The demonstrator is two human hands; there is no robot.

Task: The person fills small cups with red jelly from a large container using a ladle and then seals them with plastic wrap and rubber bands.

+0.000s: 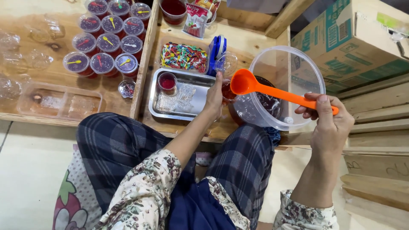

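While the left hand (214, 96) clasps a small cup (227, 90) steady, the right hand (330, 121) grasps an orange ladle (272, 90) tipped toward nine o'clock for pouring

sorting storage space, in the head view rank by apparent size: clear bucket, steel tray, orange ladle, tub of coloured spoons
1. clear bucket
2. steel tray
3. tub of coloured spoons
4. orange ladle, though it sits nearer the camera, so its place against the tub is unsure

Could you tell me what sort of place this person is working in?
Probably a small home or workshop set-up for portioning dessert cups, worked from the floor: a low wooden platform, rows of filled lidded cups with small spoons, and a large clear tub of dark liquid.
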